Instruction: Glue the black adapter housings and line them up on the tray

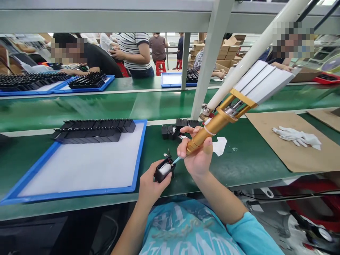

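Note:
My left hand is closed around a small black housing with a white part inside and thin wires sticking up from it. My right hand grips the gold barrel of a dispensing gun, whose pale blue tip touches the top of the housing. White cartridges sit on the gun's upper end, which slants up to the right. Both hands hover over the front edge of the green bench.
A blue-rimmed white tray on my left holds rows of black housings. Several loose black housings lie behind my hands. White gloves rest on cardboard at right. A grey post stands ahead; other people work beyond a conveyor.

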`<act>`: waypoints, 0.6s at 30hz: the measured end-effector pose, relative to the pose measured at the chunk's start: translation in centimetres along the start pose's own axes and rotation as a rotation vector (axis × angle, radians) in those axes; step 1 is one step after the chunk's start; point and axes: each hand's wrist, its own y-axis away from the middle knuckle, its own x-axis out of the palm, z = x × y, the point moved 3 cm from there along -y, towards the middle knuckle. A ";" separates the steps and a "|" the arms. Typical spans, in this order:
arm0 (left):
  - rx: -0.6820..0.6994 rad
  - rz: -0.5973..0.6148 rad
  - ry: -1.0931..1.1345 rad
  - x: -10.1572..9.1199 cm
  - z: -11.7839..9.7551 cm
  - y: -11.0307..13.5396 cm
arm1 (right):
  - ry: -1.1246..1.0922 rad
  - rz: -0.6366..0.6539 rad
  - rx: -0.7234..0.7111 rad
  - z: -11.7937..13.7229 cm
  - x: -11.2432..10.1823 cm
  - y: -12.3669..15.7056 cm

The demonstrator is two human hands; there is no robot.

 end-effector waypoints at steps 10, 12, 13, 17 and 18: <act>-0.068 0.019 0.019 1.1 0.5 -0.2 | 0.008 -0.013 0.009 0.1 0.2 -0.1; -0.078 0.028 0.025 1.5 0.6 -0.4 | 0.005 -0.012 0.011 -0.1 0.4 -0.1; -0.075 0.030 0.030 1.7 0.5 -0.5 | 0.007 -0.011 0.010 -0.1 0.6 -0.1; -0.031 0.020 0.054 2.5 -0.2 -0.9 | 0.003 -0.007 0.006 -0.3 1.1 -0.1; -0.018 0.008 0.058 2.6 -0.4 -0.9 | 0.000 -0.007 0.007 -0.3 1.3 0.0</act>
